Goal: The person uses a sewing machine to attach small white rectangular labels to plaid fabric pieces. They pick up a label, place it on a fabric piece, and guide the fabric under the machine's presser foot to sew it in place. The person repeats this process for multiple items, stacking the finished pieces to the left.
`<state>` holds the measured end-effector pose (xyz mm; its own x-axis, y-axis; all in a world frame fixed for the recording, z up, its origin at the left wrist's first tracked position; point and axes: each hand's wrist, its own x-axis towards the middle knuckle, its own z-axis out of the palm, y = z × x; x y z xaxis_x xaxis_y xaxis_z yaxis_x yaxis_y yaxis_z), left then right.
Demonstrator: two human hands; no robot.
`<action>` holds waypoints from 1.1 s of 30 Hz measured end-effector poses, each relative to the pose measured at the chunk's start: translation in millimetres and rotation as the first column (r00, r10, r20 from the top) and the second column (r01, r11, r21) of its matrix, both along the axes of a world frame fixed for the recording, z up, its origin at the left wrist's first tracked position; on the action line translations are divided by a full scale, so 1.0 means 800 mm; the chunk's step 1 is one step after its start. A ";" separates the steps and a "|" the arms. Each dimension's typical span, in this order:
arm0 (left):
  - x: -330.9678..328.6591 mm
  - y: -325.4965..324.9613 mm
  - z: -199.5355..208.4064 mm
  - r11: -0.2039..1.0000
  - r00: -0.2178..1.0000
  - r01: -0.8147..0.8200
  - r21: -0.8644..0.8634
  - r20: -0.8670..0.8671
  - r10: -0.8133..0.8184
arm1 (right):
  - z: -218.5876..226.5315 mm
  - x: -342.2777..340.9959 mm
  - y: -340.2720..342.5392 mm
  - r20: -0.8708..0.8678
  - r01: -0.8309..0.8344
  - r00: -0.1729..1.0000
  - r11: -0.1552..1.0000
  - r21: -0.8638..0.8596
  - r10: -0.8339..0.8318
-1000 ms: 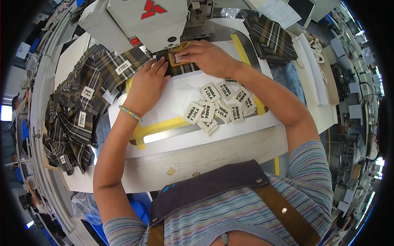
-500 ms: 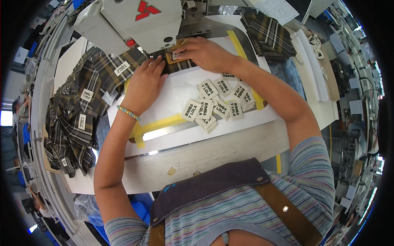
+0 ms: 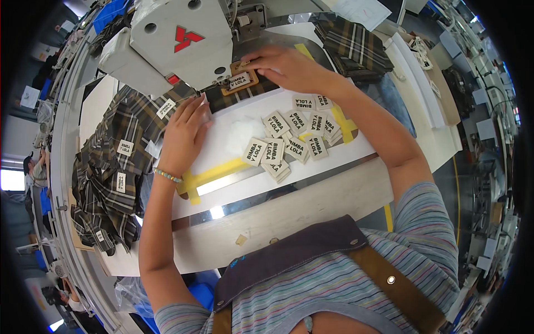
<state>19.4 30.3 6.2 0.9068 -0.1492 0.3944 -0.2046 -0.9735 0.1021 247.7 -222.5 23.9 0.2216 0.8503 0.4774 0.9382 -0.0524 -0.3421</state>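
Observation:
A white industrial sewing machine head (image 3: 183,42) stands over a strip of dark plaid fabric. On that fabric lies a brown frame (image 3: 254,74) with a pale printed label (image 3: 239,81) inside it. My right hand (image 3: 295,69) is at the frame's right edge, fingers stretched and thumb apart; whether the fingertips touch the frame is hard to make out. My left hand (image 3: 186,133) lies with fingers outstretched at the left, by the plaid cloth (image 3: 114,156) and the white work plate (image 3: 222,139). Several loose pale labels (image 3: 278,150) are scattered on the plate in front of my hands.
Labelled plaid pieces drape off the left side. A folded plaid stack (image 3: 356,47) sits at the back right. Yellow tape (image 3: 222,167) borders the plate. A white tray edge (image 3: 414,83) runs along the right. A small tan scrap (image 3: 241,239) lies near the front edge.
My right hand has lifted off the label and moved right, uncovering the label in the frame. My left hand has drawn back left and nearer, away from the frame. The whole view has shifted slightly.

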 end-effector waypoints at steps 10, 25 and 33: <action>0.005 -0.021 0.011 0.981 0.990 0.133 -0.139 -0.031 -0.139 | -0.022 0.059 -0.050 0.152 0.217 0.957 0.958 0.190 -0.247; 0.046 -0.022 -0.003 0.990 0.993 0.117 -0.074 -0.018 -0.119 | -0.030 0.069 -0.045 0.088 0.178 0.979 0.980 0.085 -0.186; 0.054 -0.012 -0.002 0.988 0.984 0.100 -0.114 -0.138 -0.115 | -0.028 0.066 -0.043 0.088 0.162 0.982 0.985 0.059 -0.166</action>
